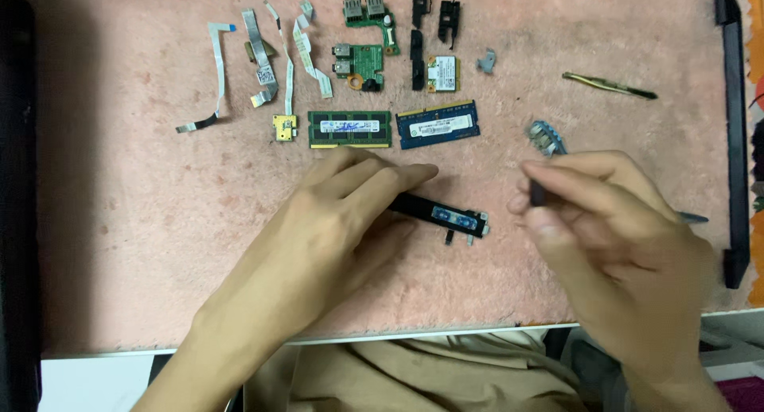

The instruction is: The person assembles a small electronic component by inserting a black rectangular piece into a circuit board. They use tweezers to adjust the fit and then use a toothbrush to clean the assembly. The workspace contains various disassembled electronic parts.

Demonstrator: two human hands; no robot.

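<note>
My left hand (pixel 342 213) grips one end of a long black bar-shaped part (pixel 446 215) with a blue label, held just above the pink mat (pixel 119 221). My right hand (pixel 605 221) is to its right, fingers pinched on a small dark piece (pixel 538 192); a screwdriver with a blue handle (pixel 547 138) pokes out behind its fingers. Past my left hand lie a green memory module (pixel 350 129) and a blue memory module (pixel 438 124).
Along the mat's far side lie several flat ribbon cables (pixel 263 58), two green port boards (pixel 362 42), black plastic brackets (pixel 418 38), a small wireless card (pixel 442 74), a grey clip (pixel 487 60) and tweezers (pixel 609 85). A long black strip (pixel 736 126) runs down the right edge.
</note>
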